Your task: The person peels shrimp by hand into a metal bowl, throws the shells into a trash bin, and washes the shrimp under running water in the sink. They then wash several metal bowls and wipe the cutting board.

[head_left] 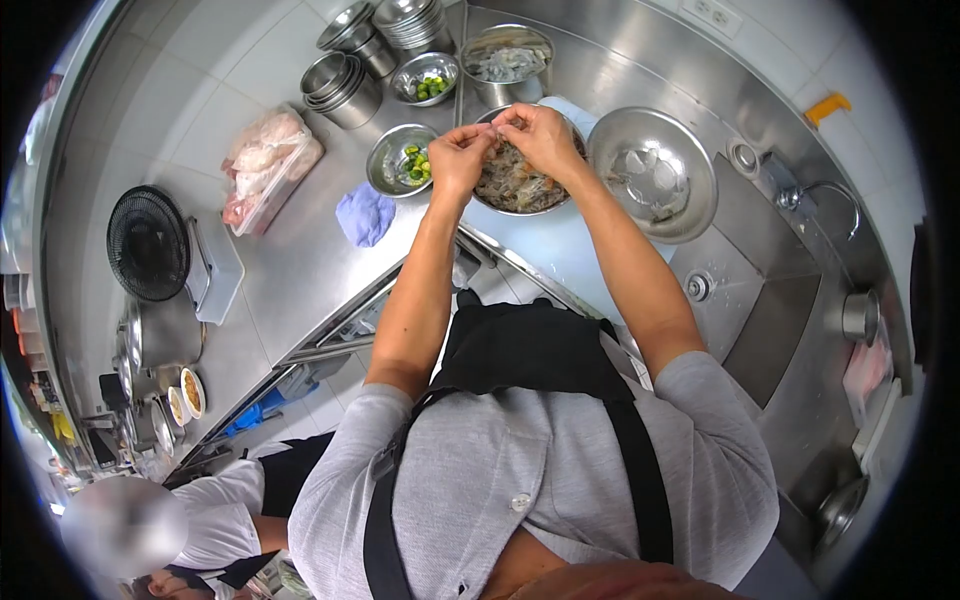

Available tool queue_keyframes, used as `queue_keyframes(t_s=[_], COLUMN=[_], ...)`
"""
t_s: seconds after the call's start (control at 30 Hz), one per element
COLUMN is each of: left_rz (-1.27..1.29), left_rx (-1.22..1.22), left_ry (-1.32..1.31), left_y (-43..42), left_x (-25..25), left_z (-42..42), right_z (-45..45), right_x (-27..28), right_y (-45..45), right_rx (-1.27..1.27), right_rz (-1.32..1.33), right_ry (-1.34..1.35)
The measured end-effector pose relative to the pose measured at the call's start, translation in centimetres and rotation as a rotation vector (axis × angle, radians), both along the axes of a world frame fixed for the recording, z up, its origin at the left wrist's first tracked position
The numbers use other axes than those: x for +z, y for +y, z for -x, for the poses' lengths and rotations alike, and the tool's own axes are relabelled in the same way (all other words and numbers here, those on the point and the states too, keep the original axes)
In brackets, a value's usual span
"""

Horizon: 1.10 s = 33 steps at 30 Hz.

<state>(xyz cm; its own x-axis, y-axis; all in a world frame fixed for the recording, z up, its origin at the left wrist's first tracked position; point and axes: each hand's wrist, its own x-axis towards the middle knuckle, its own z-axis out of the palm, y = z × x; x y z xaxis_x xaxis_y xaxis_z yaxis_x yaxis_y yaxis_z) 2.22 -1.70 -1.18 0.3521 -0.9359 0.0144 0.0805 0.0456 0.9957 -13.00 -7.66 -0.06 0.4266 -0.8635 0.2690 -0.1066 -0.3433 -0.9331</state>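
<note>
Shrimp [518,182] fill a bowl [527,212] on a pale board [560,255], at twelve o'clock from our body. Above them, our left hand [458,158] and right hand [543,140] meet, each grip pinched together (on what, we cannot tell). From that bowl, a wide steel bowl [692,165] sits at three, cut green fruit [416,166] at nine, a metal pot [500,95] near twelve.

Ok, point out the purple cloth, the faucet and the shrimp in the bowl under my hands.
Purple cloth [366,214]: head view, middle of the crumpled fabric.
Faucet [789,198]: head view, body at the spout's base.
Shrimp [518,184]: head view, middle of the visible pile.
</note>
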Motion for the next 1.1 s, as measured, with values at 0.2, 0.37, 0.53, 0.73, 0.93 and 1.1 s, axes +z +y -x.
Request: queue_keyframes(t_s=[0.2,0.37,0.53,0.73,0.93,1.1], left_rz=[-0.011,-0.058,-0.059,0.043,0.025,0.045], left_rx=[0.084,0.111,0.077,-0.020,-0.015,0.038], left_ry=[0.173,0.127,-0.005,0.023,0.026,0.122], left_y=[-0.2,0.2,0.3,0.8,1.7,2.3], left_x=[0.0,0.4,-0.4,-0.5,0.1,-0.3], left_z=[0.2,0.7,0.2,0.1,-0.1,-0.7], right_z=[-0.1,-0.7,-0.7,-0.2,-0.1,0.3], right_x=[0.6,-1.0,-0.3,0.4,-0.7,-0.7], right_y=[1.0,0.1,0.2,-0.4,-1.7,-3.0], right_rx=[-0.002,-0.041,-0.014,-0.004,-0.194,-0.299], right_rz=[0.227,0.327,0.201,0.058,0.106,0.092], right_ry=[0.157,0.244,0.213,0.154,0.181,0.009])
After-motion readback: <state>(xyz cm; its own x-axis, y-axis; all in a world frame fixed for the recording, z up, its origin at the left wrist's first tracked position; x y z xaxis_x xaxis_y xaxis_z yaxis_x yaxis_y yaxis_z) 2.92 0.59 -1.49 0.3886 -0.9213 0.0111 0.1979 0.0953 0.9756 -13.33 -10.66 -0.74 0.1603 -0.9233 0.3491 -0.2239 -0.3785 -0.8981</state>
